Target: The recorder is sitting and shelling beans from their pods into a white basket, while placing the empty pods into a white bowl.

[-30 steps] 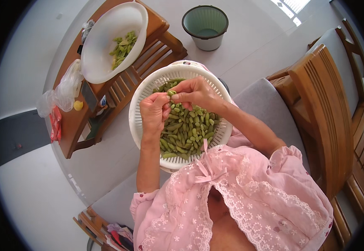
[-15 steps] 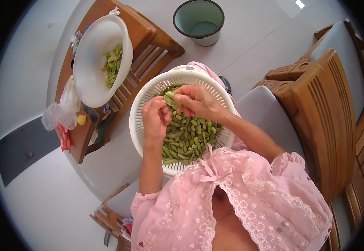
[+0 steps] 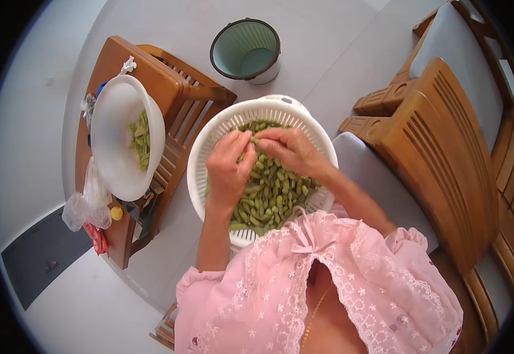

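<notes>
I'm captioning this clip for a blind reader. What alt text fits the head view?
Seen from above, a person's left hand and right hand pinch one green bean pod over a white colander of pods on their lap. To their left, a white bowl with some pods sits on a wooden chair; a green bin stands beyond.

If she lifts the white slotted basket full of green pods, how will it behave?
The white basket looks like thin plastic, so it may flex a little. Heaped green pods probably make it moderately heavy. Its round, wide shape seems unlikely to tip.
</notes>
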`<action>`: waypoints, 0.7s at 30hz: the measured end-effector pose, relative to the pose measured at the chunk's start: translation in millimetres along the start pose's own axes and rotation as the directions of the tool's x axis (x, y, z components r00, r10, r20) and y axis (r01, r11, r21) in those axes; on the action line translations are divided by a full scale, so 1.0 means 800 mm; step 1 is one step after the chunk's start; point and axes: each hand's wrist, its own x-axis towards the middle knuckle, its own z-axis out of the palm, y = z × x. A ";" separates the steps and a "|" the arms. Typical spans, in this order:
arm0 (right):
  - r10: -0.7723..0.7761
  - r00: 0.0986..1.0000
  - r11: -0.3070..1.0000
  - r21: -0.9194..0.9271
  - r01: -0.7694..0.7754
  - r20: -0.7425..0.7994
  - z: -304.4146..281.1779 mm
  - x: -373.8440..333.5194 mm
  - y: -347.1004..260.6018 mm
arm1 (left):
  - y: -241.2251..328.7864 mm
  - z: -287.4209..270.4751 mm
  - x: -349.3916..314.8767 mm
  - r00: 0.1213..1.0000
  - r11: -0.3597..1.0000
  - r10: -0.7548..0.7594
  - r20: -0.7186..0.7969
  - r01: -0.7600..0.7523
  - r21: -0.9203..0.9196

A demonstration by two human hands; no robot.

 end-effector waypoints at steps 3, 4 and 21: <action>0.032 0.993 0.999 0.033 -0.035 0.111 -0.006 -0.002 -0.006 | 0.000 0.002 0.005 0.992 0.979 -0.121 -0.024 0.115 -0.169; 0.012 0.995 1.000 0.027 -0.015 0.103 -0.007 -0.001 -0.004 | -0.005 0.007 0.007 0.990 0.975 -0.134 -0.053 0.122 -0.186; -0.284 0.959 0.944 -0.177 0.278 -0.010 0.021 -0.020 0.018 | -0.001 0.015 -0.040 0.974 0.937 -0.184 -0.130 0.133 -0.324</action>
